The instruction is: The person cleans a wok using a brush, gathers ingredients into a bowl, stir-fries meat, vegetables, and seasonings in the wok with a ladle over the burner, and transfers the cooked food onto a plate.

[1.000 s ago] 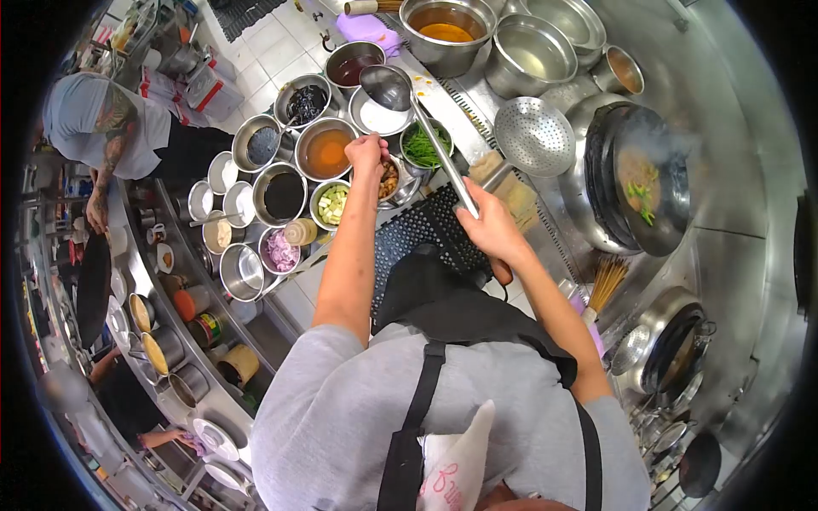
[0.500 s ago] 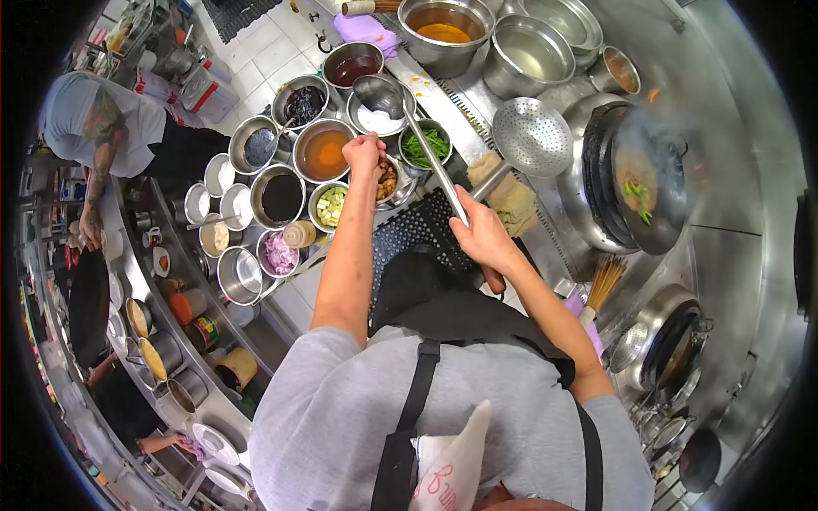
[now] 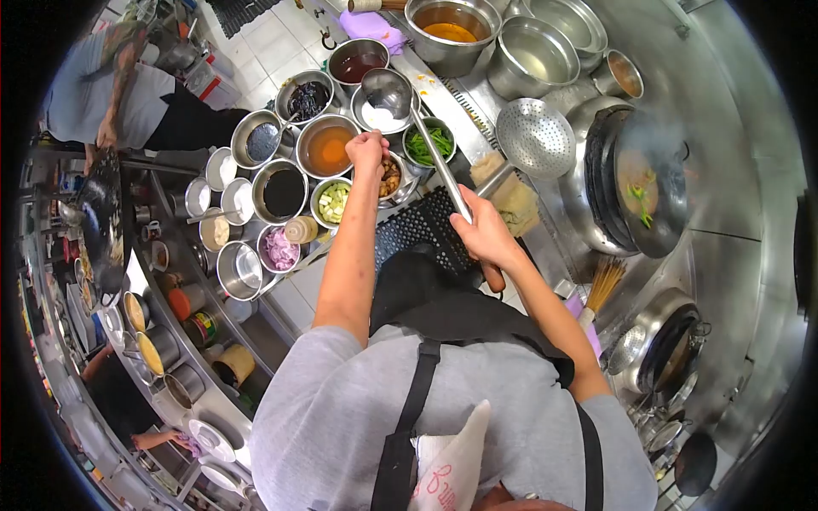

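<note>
My right hand (image 3: 486, 228) is closed around the long metal handle of a ladle (image 3: 388, 92), whose wooden end shows below my grip. The ladle's bowl is over a metal bowl of white granules (image 3: 375, 119). Closed in a fist, my left hand (image 3: 368, 152) hovers by a bowl of amber liquid (image 3: 328, 152) and a container of brown chunks (image 3: 389, 177); whatever its fingers hold is hidden. Sliced green vegetables (image 3: 429, 145) stand in a bowl to the right of it. At the right, a smoking wok (image 3: 652, 183) contains green pieces and brownish food.
A perforated strainer (image 3: 535, 136) rests between the counter and the stove. Pots of liquid (image 3: 452, 32) stand at the back. Chopped purple onion (image 3: 279, 249) and dark sauce (image 3: 284, 192) sit in bowls at left. Beyond, a co-worker (image 3: 115, 94) holds a blackened wok (image 3: 102, 221).
The co-worker at the left has shifted, and the dark wok there is now raised upright in view. My hands and the ladle stay nearly in place.
</note>
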`<state>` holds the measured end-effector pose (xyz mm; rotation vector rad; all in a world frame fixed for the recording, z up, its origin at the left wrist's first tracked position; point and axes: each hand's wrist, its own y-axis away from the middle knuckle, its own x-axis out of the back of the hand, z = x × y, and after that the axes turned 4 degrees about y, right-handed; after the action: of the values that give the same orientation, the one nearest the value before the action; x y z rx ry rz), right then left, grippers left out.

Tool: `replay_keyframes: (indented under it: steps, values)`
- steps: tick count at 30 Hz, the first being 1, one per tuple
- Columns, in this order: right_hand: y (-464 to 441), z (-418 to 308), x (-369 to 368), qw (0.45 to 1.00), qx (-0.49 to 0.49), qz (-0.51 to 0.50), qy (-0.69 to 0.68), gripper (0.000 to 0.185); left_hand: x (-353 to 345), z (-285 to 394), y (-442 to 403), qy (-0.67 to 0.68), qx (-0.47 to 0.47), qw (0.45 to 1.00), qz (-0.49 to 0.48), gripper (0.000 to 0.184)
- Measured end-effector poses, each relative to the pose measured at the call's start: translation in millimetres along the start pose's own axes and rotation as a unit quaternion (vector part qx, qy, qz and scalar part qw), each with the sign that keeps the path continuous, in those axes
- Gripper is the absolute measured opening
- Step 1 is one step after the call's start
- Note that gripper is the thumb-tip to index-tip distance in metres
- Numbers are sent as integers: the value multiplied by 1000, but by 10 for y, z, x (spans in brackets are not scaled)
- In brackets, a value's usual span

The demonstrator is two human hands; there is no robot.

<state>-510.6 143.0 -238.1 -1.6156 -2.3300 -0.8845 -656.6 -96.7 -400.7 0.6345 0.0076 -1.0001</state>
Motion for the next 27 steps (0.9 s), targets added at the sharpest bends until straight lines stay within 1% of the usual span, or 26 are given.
replay_keyframes:
  steps: [4, 6, 8, 10, 13, 16, 17, 18, 19, 21, 22, 24, 26, 27]
  values:
    - [-49, -38, 22, 1000, 14, -6, -15, 55, 22, -25, -20, -15, -29, 999, -6, 18]
    - [-6, -90, 41, 999, -15, -24, -38, 51, 28, -54, -17, -7, -21, 1000, -2, 17]
    - [32, -248, 99, 991, -70, -63, -94, 45, 17, -15, -37, -4, -23, 1000, -1, 17]
    - [70, -226, 95, 973, -95, -82, -195, 40, 43, -20, -20, -11, -24, 1000, -2, 17]
    - [160, -291, 228, 924, -133, -123, -338, 36, 66, 27, 6, -18, 1, 1000, -13, 15]
    - [280, -201, 407, 853, -151, -163, -473, 39, 160, 157, 99, -91, -10, 995, -31, 14]
    - [349, -171, 507, 823, -147, -175, -520, 40, 199, 214, 171, -162, -91, 982, -35, 15]
    - [454, -132, 600, 789, -143, -182, -569, 41, 219, 273, 271, -128, -104, 985, -43, 15]
    - [589, -81, 688, 756, -127, -189, -613, 43, 199, 373, 448, -110, -109, 986, -65, 16]
    - [898, 74, 833, 713, -89, -185, -670, 45, 129, 527, 827, -137, -105, 973, -155, 16]
    - [1090, 153, 898, 690, -69, -181, -697, 46, 24, 606, 1085, -116, -62, 971, -200, 15]
    - [1483, 256, 1075, 708, -57, -128, -692, 49, -193, 588, 1509, -151, -4, 947, -284, 13]
    - [1896, 385, 1260, 731, -41, -79, -676, 50, -436, 299, 1777, -193, 23, 912, -362, 15]
    - [2089, 471, 1362, 751, -39, -53, -657, 52, -614, 114, 1933, -237, -7, 893, -383, 15]
